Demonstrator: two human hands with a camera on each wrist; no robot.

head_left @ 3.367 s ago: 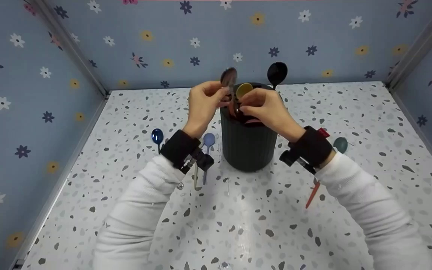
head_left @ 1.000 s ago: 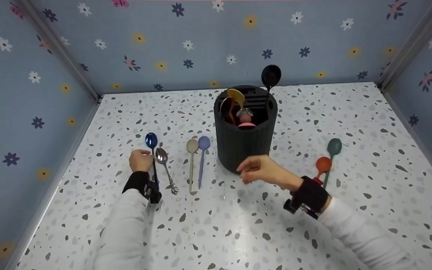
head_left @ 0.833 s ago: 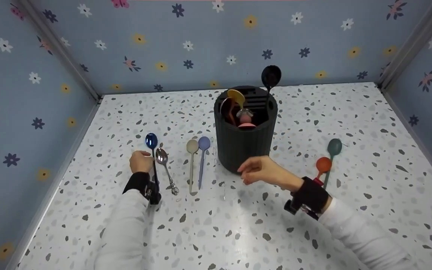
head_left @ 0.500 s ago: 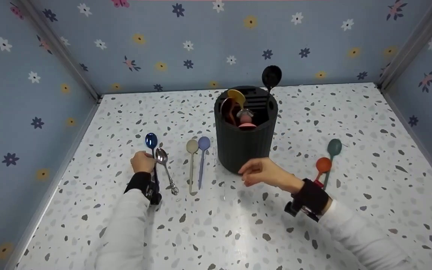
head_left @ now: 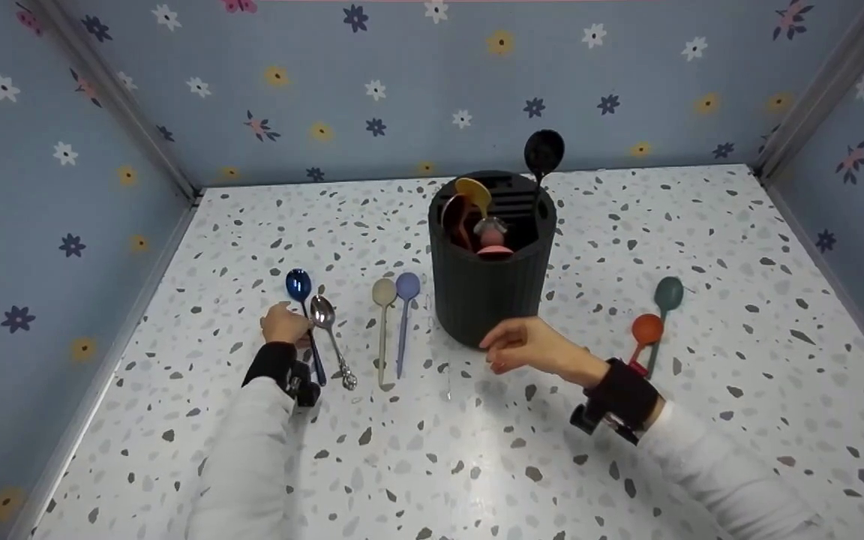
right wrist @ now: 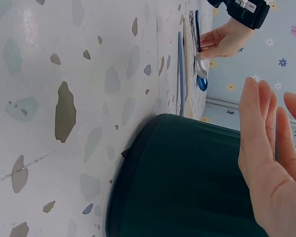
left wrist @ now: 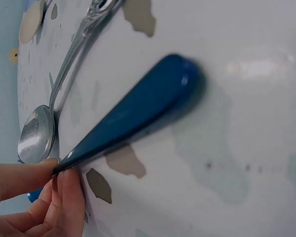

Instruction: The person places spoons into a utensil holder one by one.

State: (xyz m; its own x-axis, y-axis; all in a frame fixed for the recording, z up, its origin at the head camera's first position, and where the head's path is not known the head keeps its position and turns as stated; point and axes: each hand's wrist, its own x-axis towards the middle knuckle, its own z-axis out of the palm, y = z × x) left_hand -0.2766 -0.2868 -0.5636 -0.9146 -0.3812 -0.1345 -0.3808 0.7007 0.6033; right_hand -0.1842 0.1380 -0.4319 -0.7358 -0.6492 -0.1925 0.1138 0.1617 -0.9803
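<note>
My left hand [head_left: 286, 325] pinches the thin handle of a dark blue spoon [head_left: 306, 322] that lies on the speckled tabletop; the left wrist view shows thumb and fingertips [left wrist: 59, 173] closed on the blue spoon [left wrist: 138, 113]. A silver spoon [head_left: 331, 339] lies right beside it, also seen as the silver spoon [left wrist: 37, 136]. My right hand [head_left: 523, 345] hovers with straight, relaxed fingers and holds nothing, just in front of the base of a black ribbed holder [head_left: 490, 289]. The right wrist view shows that right hand [right wrist: 271, 143] next to the holder [right wrist: 187, 182].
A beige spoon [head_left: 382, 330] and a lavender spoon [head_left: 404, 322] lie left of the holder. An orange spoon [head_left: 643, 334] and a green spoon [head_left: 663, 311] lie to its right. A black spoon [head_left: 544, 154], a yellow spoon [head_left: 473, 193] and others stand inside the holder. Flowered walls enclose three sides.
Both hands came down from the holder's rim to the table. In the last half second the blue spoon turned slightly, bowl leftward and handle end rightward. The right hand barely moved.
</note>
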